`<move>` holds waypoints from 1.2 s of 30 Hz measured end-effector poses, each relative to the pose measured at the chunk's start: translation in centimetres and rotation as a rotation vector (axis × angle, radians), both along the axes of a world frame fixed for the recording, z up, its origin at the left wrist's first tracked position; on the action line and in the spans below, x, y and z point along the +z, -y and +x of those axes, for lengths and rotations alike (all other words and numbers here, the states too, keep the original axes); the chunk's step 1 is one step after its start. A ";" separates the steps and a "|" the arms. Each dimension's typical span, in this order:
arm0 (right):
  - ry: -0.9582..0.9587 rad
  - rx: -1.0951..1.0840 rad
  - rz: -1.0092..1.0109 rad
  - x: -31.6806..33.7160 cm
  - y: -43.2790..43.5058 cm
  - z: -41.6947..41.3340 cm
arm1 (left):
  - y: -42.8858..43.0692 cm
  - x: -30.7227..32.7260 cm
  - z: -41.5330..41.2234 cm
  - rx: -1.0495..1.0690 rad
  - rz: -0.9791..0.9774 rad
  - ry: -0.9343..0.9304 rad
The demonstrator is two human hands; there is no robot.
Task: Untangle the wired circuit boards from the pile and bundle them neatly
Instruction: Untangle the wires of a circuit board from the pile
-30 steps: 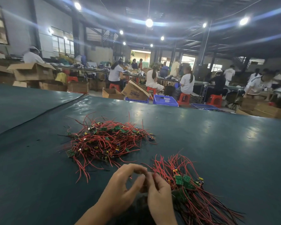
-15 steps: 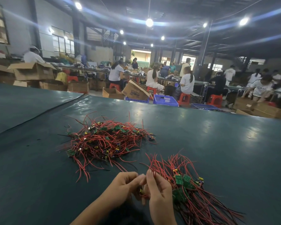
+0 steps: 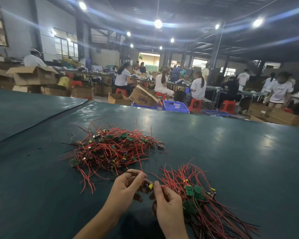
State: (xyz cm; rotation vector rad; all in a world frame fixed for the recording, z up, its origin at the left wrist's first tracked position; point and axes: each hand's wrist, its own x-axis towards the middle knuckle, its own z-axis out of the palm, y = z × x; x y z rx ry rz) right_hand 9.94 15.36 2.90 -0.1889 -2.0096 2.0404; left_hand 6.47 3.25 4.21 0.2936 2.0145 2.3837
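Parted slightly, left hand (image 3: 127, 188) and right hand (image 3: 167, 206) both pinch one wired board (image 3: 150, 186) between them.

Your L hand (image 3: 126, 188) & R hand (image 3: 167, 204) are bare; both forearms (image 3: 100, 219) bare too, down to near edge.

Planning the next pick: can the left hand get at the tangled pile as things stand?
Probably yes: nothing lies between the left hand and the tangled pile, but it pinches a wired board it must release first.
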 end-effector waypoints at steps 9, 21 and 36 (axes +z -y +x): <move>-0.123 0.012 0.093 0.4 0.1 0.3 | -0.1 -0.1 0.1 -0.089 -0.177 -0.015; -0.107 -0.046 0.043 0.9 0.0 0.6 | 0.0 -0.7 0.3 -0.074 -0.279 -0.164; 0.063 -0.197 -0.282 0.1 -1.5 -1.4 | -0.3 -0.5 0.1 -0.070 -0.203 -0.168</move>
